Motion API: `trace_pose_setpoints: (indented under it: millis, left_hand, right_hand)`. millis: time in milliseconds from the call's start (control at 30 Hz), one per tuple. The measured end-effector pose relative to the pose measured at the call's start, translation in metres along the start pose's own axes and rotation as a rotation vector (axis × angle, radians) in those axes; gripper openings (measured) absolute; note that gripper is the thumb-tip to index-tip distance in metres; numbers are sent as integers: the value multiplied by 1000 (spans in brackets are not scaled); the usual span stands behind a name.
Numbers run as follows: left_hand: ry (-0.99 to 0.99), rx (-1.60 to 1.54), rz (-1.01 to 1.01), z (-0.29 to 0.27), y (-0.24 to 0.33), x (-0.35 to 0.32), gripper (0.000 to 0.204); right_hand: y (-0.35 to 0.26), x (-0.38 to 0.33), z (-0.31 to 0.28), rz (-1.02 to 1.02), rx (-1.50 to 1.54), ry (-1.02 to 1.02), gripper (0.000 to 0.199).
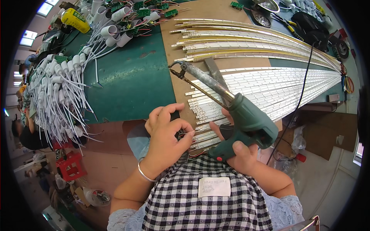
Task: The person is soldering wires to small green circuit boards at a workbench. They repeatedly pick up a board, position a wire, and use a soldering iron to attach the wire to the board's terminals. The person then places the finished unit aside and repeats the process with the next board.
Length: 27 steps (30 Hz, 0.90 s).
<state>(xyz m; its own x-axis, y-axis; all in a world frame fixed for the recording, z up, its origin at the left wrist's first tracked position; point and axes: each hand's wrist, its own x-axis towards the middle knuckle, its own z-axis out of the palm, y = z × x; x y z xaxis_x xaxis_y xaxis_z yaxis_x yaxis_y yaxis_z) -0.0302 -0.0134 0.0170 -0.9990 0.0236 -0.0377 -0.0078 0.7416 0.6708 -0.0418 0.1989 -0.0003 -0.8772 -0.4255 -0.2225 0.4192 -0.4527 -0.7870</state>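
My right hand (244, 156) is wrapped round the handle of a green soldering gun (252, 121), whose metal barrel and bent, darkened tip point up and to the left, over the board. My left hand (165, 129) is closed in a pinch, thumb against forefinger, at the near left ends of the white LED strips (246, 88). Small dark and reddish bits show by those fingertips, but what they hold is too hidden to name. The strips lie side by side and fan out toward the left. A grey metal bar (216, 73) rests across them, behind the gun's barrel.
More strips with yellowish edges (231, 44) lie on a brown board (216, 13) over the green tabletop (119, 77). White sockets with wires (61, 77) pile up at left. A yellow bottle (75, 20) stands far left. A black cable (304, 84) crosses the strips. Below is a red stool (71, 165).
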Motion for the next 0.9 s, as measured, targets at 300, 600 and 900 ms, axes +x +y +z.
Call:
trace_pose_setpoints:
  millis: [300, 600, 900]
  left_hand:
    - [44, 158, 268, 0, -4, -2, 18]
    - [113, 278, 506, 2, -13, 3, 18]
    - [-17, 92, 343, -6, -15, 13, 13]
  right_hand:
    - [4, 1, -2, -48, -16, -10, 76]
    - [3, 2, 0, -68, -18, -3, 76]
    - [5, 3, 0, -89, -9, -9, 76]
